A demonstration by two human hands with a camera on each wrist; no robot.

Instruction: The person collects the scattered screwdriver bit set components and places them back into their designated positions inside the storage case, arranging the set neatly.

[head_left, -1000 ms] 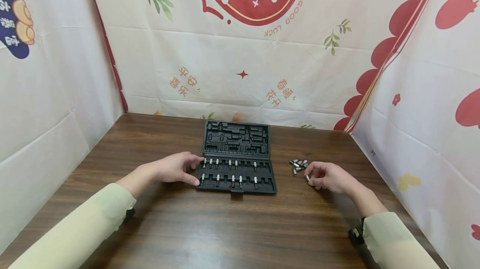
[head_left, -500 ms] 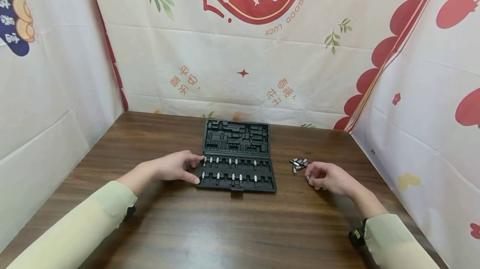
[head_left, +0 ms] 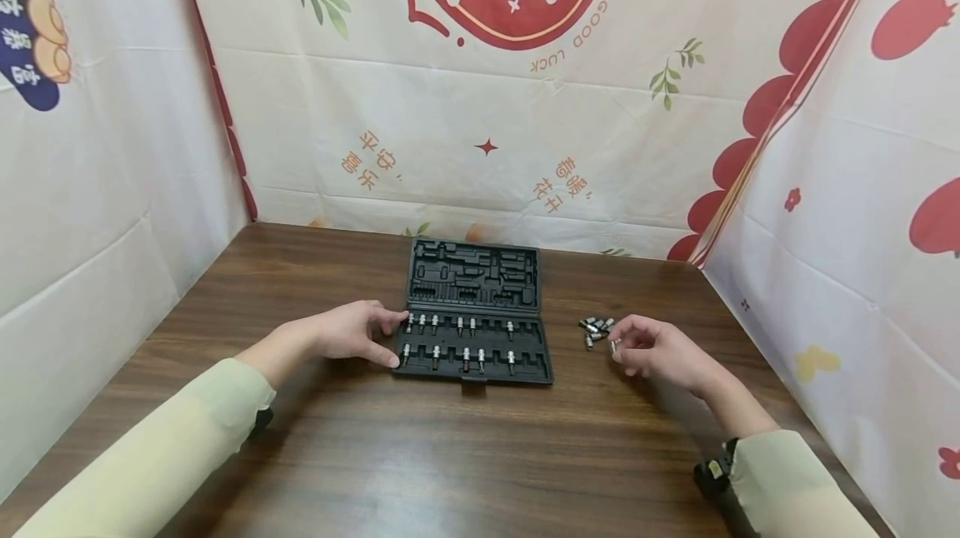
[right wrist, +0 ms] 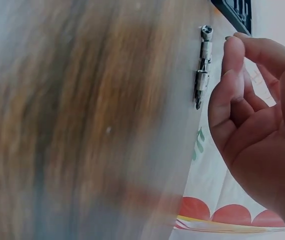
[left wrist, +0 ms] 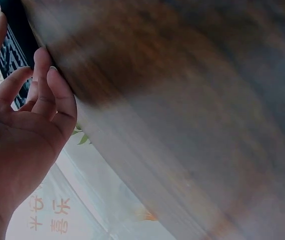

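Observation:
A black socket case (head_left: 495, 378) lies open on the table, its lower half holding two rows of silver bit sockets (head_left: 437, 353). My left hand (head_left: 347, 333) rests at the case's left side, thumb at the front corner and a fingertip at the edge further back. To the right of the case, my right hand (head_left: 652, 352) pinches a small silver bit socket (head_left: 615, 346) between thumb and fingertips. In the right wrist view that piece is mostly hidden by the fingers. Beside this hand, more loose bit sockets (head_left: 596, 327) lie in a small pile.
The case lid (head_left: 472, 276), with moulded recesses, leans back behind the lower half. A brown wood-grain table (head_left: 420, 455) carries everything. Printed cloth (head_left: 480, 180) hangs behind the table and along both sides.
My right hand has shifted slightly and tilts the pinched bit socket more upright. The left hand stays at the case's edge.

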